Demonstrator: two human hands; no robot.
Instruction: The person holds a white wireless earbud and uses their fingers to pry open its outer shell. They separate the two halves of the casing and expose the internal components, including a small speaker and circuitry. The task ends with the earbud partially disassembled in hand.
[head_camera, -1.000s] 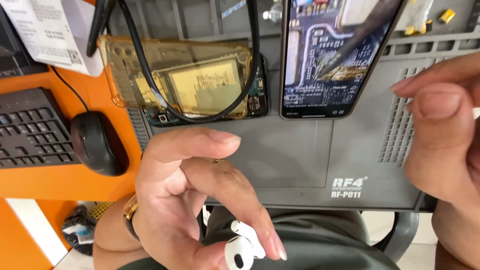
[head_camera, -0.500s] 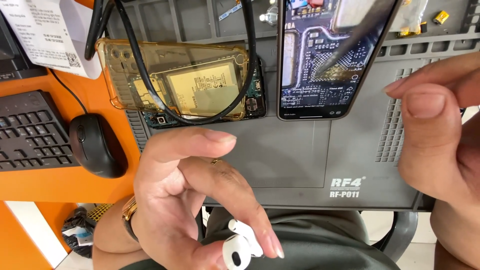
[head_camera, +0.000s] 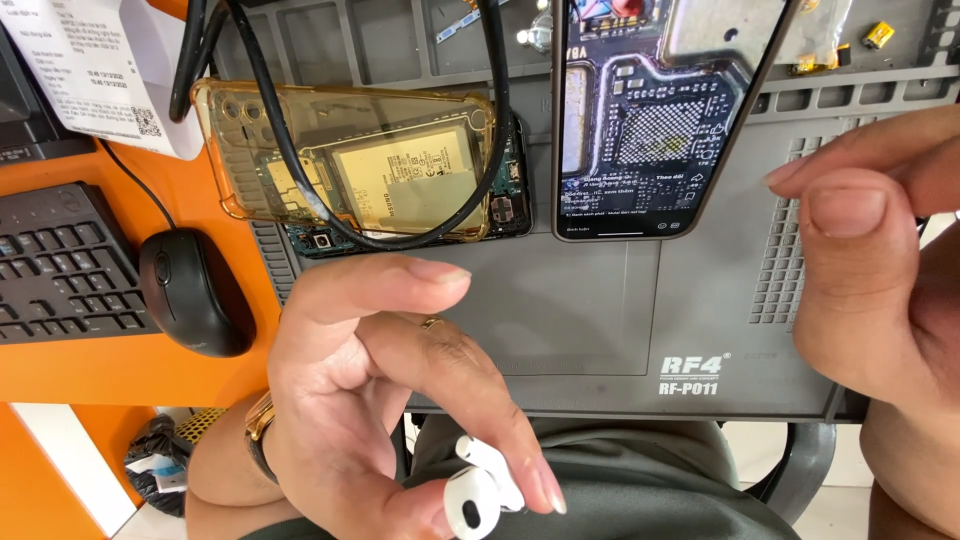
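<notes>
My left hand (head_camera: 375, 400) is low in the view, over my lap, pinching a small white earbud (head_camera: 480, 490) between thumb and middle finger, with the index finger stretched out above. My right hand (head_camera: 880, 300) hovers at the right edge over the grey repair mat (head_camera: 600, 320); thumb and fingertips are held close together, and nothing shows between them. On the mat lie an opened phone with a visible battery inside a clear yellow case (head_camera: 350, 170) and a smartphone (head_camera: 650, 120) whose screen shows a circuit-board picture.
A black cable (head_camera: 290, 150) loops over the yellow case. A black mouse (head_camera: 190, 290) and a black keyboard (head_camera: 60, 265) sit on the orange desk (head_camera: 120, 375) at the left. A paper slip (head_camera: 100, 70) hangs top left. Small parts lie in the mat's top trays.
Almost nothing differs. My right hand has shifted slightly, and the view has drifted a little; the earbud stays pinched in my left hand.
</notes>
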